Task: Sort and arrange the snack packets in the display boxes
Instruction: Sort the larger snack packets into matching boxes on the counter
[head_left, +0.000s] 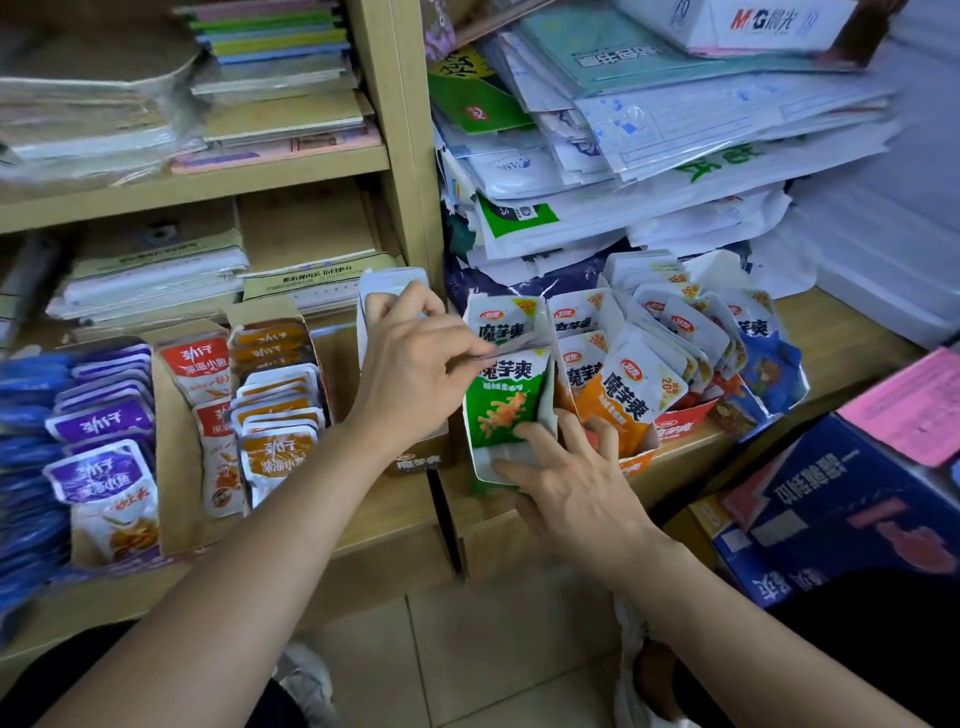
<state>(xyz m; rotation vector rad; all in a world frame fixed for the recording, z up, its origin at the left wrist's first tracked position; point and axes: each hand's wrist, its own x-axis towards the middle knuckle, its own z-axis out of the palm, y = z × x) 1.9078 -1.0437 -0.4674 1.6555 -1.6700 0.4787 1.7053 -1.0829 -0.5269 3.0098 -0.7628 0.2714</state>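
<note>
Left hand (415, 369) is curled, pinching the top edge of the green snack packet (506, 410); right hand (566, 483) is spread and pressed against the display box (480, 467) front. If the packet is tugged unevenly, the orange packets (618, 400) just right of both hands could be toppled. "魔芋爽" and "20%" can be read.

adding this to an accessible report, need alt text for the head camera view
A person's left hand pinches the top of green snack packets standing in a white display box, while the right hand presses spread fingers against its front. Orange packets fill the box beside it, purple packets at far left.
</note>
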